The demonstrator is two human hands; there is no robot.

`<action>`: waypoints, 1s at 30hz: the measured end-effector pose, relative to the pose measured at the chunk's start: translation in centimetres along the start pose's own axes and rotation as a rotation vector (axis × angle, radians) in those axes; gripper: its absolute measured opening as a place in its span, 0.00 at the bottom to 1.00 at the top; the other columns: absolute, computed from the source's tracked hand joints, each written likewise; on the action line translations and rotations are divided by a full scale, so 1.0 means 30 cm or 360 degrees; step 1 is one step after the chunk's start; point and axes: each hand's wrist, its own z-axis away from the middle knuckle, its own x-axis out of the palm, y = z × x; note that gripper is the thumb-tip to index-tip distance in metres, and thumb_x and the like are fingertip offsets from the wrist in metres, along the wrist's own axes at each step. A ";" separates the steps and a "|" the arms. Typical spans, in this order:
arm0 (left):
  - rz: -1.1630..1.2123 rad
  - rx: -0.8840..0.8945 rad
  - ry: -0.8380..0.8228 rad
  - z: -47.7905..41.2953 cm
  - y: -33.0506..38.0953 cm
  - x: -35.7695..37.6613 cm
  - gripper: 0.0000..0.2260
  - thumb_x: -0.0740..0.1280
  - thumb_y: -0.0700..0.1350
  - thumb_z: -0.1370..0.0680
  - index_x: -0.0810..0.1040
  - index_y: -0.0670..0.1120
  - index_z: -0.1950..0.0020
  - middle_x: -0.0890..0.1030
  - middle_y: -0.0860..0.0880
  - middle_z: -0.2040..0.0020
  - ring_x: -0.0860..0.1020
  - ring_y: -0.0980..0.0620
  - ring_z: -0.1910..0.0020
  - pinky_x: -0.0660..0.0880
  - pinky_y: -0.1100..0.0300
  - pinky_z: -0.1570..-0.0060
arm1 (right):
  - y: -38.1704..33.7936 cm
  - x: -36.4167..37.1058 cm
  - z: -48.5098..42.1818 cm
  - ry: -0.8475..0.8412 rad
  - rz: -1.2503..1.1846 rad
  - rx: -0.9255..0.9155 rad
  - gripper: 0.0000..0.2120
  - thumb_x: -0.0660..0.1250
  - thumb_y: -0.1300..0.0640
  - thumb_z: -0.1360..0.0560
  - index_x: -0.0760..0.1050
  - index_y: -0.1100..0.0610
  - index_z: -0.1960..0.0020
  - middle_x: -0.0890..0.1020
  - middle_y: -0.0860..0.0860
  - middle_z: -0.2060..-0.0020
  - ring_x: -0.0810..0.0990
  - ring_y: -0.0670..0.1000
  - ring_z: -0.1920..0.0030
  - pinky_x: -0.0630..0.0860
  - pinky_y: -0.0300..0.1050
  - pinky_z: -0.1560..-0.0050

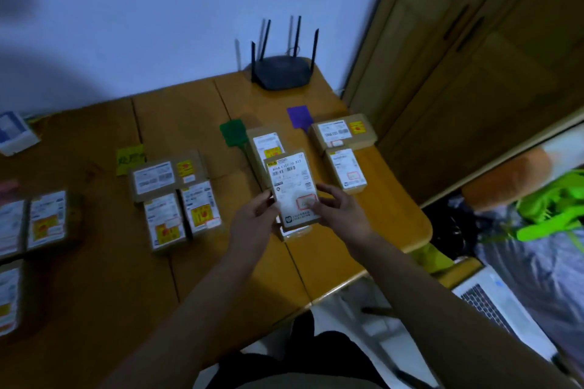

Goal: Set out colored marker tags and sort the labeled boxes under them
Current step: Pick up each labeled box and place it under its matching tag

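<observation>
Both forearms reach in from the near edge; my left hand [252, 218] and right hand [339, 215] pinch the box [292, 188] by its two long sides, fingers closed on it, label up, long axis running away from me. It hangs over the table [205, 262], just near of the one box [264, 145] beside the green tag [233, 133]. Purple tag [298, 116]: two boxes. Yellow tag [129, 158]: three. At far left, boxes are cut off; count uncertain.

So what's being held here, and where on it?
A labeled cardboard box, gripped at its lower end: left hand on the left edge, right hand on the right.
</observation>
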 end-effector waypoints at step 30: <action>-0.0263 -0.0513 0.0584 -0.249 -0.354 0.268 0.22 0.68 0.36 0.19 0.74 0.48 0.26 0.81 0.49 0.38 0.81 0.53 0.44 0.79 0.59 0.46 | 0.387 -0.222 -0.509 -0.0168 0.0431 0.0336 0.22 0.65 0.48 0.16 0.72 0.53 0.24 0.82 0.54 0.34 0.82 0.57 0.37 0.80 0.58 0.37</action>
